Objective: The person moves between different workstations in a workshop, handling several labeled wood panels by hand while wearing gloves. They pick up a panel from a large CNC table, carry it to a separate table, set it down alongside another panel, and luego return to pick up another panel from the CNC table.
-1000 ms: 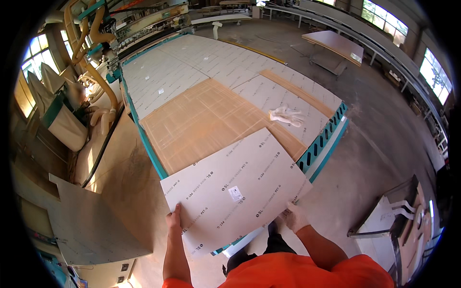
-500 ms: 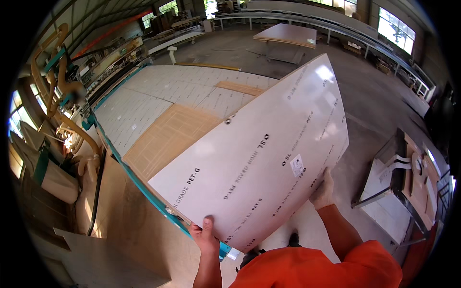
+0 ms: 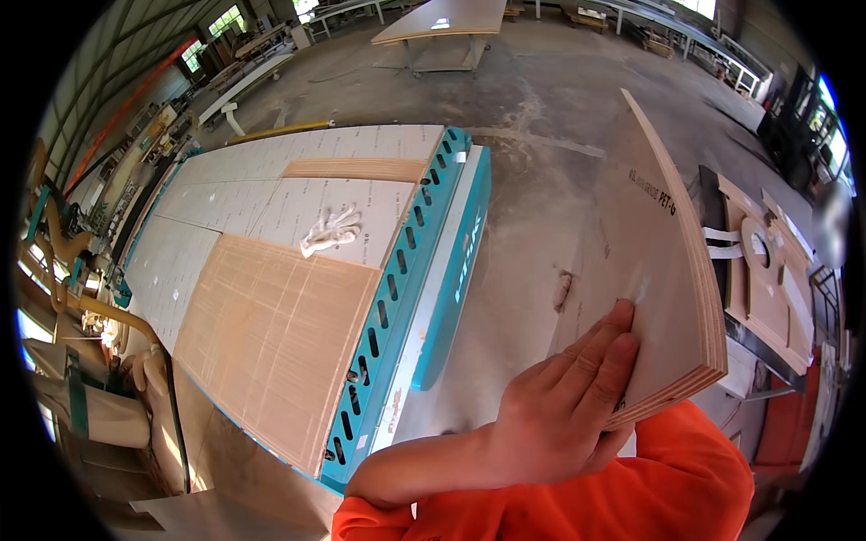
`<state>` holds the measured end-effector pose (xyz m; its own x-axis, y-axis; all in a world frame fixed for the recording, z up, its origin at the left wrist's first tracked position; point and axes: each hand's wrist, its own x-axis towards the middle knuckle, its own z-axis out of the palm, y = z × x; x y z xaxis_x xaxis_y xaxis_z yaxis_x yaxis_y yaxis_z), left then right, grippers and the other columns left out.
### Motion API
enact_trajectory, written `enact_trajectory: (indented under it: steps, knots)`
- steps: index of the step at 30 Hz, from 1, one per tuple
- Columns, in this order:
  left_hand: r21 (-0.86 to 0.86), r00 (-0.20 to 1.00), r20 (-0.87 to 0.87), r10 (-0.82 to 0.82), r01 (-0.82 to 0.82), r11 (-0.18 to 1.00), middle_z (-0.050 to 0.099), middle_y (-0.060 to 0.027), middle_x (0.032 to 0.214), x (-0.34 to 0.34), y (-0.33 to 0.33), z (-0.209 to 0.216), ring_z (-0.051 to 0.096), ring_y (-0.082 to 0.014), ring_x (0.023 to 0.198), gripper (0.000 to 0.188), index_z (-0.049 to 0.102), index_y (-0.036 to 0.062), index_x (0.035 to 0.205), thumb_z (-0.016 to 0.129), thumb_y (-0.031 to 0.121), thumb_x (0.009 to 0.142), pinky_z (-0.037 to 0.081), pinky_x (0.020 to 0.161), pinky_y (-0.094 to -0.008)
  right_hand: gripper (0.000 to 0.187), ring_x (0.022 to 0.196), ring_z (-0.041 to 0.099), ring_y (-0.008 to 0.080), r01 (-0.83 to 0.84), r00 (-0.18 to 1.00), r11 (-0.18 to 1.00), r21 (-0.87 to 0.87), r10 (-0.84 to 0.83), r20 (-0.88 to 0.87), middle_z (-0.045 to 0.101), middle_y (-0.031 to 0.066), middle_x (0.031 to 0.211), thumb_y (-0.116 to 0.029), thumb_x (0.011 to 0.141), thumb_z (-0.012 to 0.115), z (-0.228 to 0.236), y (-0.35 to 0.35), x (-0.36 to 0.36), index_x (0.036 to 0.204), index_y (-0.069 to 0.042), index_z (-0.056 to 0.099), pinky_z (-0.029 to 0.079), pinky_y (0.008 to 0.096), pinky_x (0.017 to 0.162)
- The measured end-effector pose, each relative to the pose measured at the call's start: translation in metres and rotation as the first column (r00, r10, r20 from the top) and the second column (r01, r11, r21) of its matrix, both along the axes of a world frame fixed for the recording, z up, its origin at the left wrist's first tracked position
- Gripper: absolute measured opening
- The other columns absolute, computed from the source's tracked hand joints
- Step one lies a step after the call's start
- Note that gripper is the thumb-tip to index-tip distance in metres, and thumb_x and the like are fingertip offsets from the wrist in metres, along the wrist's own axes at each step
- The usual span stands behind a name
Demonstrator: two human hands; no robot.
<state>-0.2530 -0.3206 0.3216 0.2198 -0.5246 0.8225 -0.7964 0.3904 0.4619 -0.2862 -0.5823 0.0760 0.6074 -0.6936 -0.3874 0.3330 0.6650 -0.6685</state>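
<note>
One panel (image 3: 654, 288), pale face, layered wood edges, held up off the bed on the person's right, standing steeply tilted over the floor (image 3: 514, 198). Left hand (image 3: 564, 397), bare, reaches across the body and grips the panel near its lower edge: fingers flat on the pale face, thumb out of sight. Right hand (image 3: 564, 290) mostly behind the panel; only fingertips show at the edge, so I cannot tell how it holds. Orange shirt (image 3: 690, 464) just under the panel's lower corner. To the left, well apart from the panel, the bed (image 3: 395, 329): teal, a row of slots along its near end. On it, pale sheets (image 3: 185, 194) with dark marks, a brown bare patch (image 3: 280, 325) scored with lines, and a brown strip (image 3: 356, 169) farther back. White glove (image 3: 332, 229) lies on a pale sheet just beside the patch, fingers spread. Beyond, a board on a cart (image 3: 442, 27). Far left, tan hoses (image 3: 117, 316). Behind the panel at right, a board with a round hole (image 3: 744, 221).
</note>
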Motion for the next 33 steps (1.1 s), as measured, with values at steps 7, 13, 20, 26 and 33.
enact_trajectory:
  steps: [7, 13, 20, 26, 33]
  knots:
    - [-0.017, 0.998, 0.059, -0.007, 0.008, 1.0, 0.059, -0.0371, 0.133, 0.033, -0.112, 0.0, 0.069, -0.0408, 0.115, 0.055, 0.056, -0.0165, 0.128, 0.068, 0.014, 0.084, 0.061, 0.086, -0.0372, 0.07, 0.126, 0.057, 0.0295, 0.072, 0.997, 0.997, 0.019, -0.072, 0.006, 0.059, 0.0137, 0.141, -0.056, 0.105, 0.04, 0.015, -0.105, 0.004, 0.15, -0.002, 0.046, 0.047, 0.0423, 0.106]
    - [-0.04, 0.978, -0.037, -0.205, 0.203, 0.978, 0.06, -0.0379, 0.13, 0.122, -0.198, -0.012, 0.069, -0.0415, 0.113, 0.05, 0.058, -0.0166, 0.121, 0.07, 0.005, 0.077, 0.061, 0.086, -0.0371, 0.07, 0.125, 0.058, 0.0292, 0.127, 0.992, 0.991, -0.033, -0.127, 0.015, 0.059, 0.0138, 0.141, -0.055, 0.105, 0.041, 0.027, -0.211, 0.059, 0.15, -0.002, 0.046, 0.048, 0.0419, 0.105]
    - [0.031, 0.828, -0.19, -0.527, 0.542, 0.84, 0.066, -0.0306, 0.126, 0.267, -0.328, -0.064, 0.072, -0.0418, 0.106, 0.05, 0.059, -0.0087, 0.123, 0.08, 0.013, 0.084, 0.06, 0.087, -0.0393, 0.069, 0.125, 0.058, 0.0287, 0.244, 0.969, 0.967, -0.07, -0.241, 0.045, 0.059, 0.014, 0.14, -0.054, 0.105, 0.043, 0.051, -0.351, 0.131, 0.15, -0.001, 0.046, 0.048, 0.0415, 0.105]
    - [0.255, 0.749, -0.211, -0.627, 0.662, 0.705, 0.068, -0.0194, 0.13, 0.375, -0.436, -0.135, 0.067, -0.039, 0.119, 0.04, 0.065, 0.0038, 0.116, 0.079, 0.009, 0.079, 0.057, 0.097, -0.0416, 0.069, 0.124, 0.058, 0.0284, 0.449, 0.894, 0.886, -0.119, -0.443, 0.072, 0.06, 0.0142, 0.14, -0.053, 0.104, 0.044, 0.073, -0.461, 0.112, 0.149, 0.0, 0.046, 0.048, 0.0411, 0.104]
    - [0.401, 0.855, -0.031, -0.517, 0.484, 0.777, 0.071, -0.0175, 0.125, 0.464, -0.624, -0.164, 0.068, -0.0376, 0.118, 0.031, 0.067, 0.005, 0.106, 0.077, 0.015, 0.078, 0.059, 0.094, -0.0422, 0.068, 0.123, 0.059, 0.028, 0.556, 0.829, 0.819, -0.141, -0.558, 0.028, 0.06, 0.0144, 0.139, -0.051, 0.104, 0.045, 0.055, -0.64, 0.108, 0.149, 0.0, 0.047, 0.049, 0.0407, 0.104]
